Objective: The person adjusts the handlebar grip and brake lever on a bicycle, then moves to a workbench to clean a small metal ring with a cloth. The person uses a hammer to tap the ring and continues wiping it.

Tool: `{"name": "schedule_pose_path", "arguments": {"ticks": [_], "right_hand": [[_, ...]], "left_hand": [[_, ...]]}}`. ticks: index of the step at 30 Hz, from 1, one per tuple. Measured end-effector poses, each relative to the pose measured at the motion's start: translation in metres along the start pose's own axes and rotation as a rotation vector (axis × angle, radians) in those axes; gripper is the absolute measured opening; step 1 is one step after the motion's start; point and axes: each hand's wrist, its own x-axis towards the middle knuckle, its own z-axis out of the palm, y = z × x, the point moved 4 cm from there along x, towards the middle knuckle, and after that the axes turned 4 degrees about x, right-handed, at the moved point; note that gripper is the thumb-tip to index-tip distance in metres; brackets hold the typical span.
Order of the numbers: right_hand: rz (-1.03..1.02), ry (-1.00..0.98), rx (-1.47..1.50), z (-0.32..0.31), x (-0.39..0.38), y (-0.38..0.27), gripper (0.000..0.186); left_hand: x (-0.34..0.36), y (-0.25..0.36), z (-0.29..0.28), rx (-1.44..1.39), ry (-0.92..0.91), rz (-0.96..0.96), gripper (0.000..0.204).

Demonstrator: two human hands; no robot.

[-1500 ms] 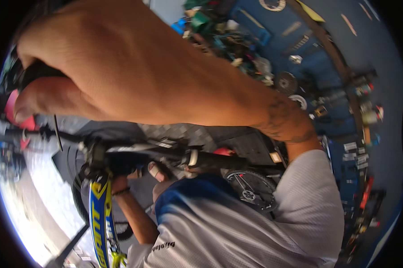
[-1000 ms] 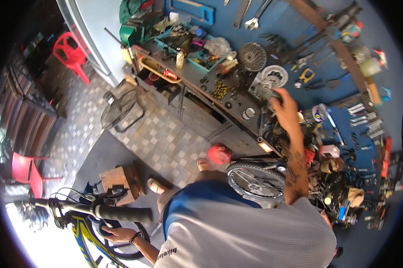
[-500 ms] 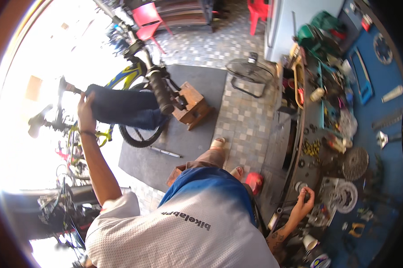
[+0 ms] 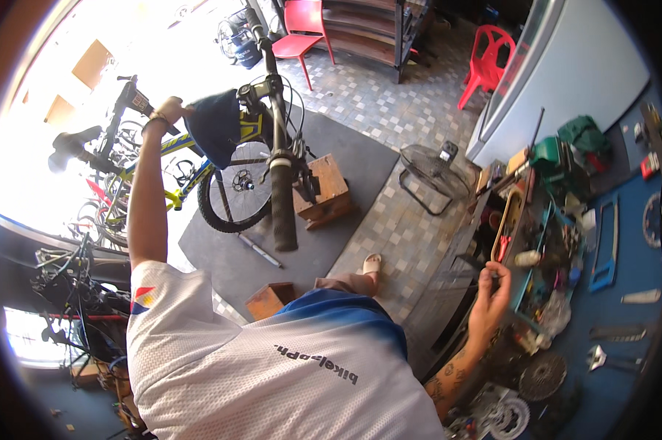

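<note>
My left hand (image 4: 171,110) pinches the dark cloth (image 4: 215,133) by one end beside the handlebar (image 4: 276,106), likely so it hangs loose, while my right hand (image 4: 488,299) hangs curled near the surface (image 4: 516,279), whether empty I can't tell remotely.

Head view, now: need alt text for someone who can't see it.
A person's left grip holds a dark cloth by a blue-and-yellow bicycle. The right grip, curled, is near a cluttered workbench; whether it holds anything is unclear. A wooden box stands on a dark mat.
</note>
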Motion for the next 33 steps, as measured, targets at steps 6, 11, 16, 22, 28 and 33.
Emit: {"name": "schedule_pose_path", "arguments": {"ticks": [6, 11, 16, 22, 28, 33], "right_hand": [[-0.108, -0.248, -0.137, 0.080, 0.096, -0.006, 0.031], [-0.265, -0.520, -0.054, 0.194, 0.187, -0.063, 0.034], [-0.492, -0.855, -0.076, 0.317, 0.239, -0.128, 0.027], [-0.470, -1.103, 0.022, 0.409, 0.285, -0.129, 0.027], [-0.308, -1.298, 0.022, 0.462, 0.344, -0.084, 0.028], [-0.259, -1.433, 0.001, 0.495, 0.378, -0.069, 0.027]], "left_hand": [[-0.082, 0.056, 0.045, 0.006, 0.619, -0.248, 0.047], [-0.152, 0.152, -0.001, -0.372, 0.736, 0.349, 0.059], [-0.116, 0.207, -0.020, -0.083, 0.553, 0.467, 0.069], [-0.091, 0.207, -0.032, -0.031, 0.397, 0.532, 0.038], [-0.067, 0.222, -0.055, -0.072, 0.087, 0.385, 0.039], [-0.068, 0.229, -0.060, -0.076, -0.044, 0.182, 0.048]]}}
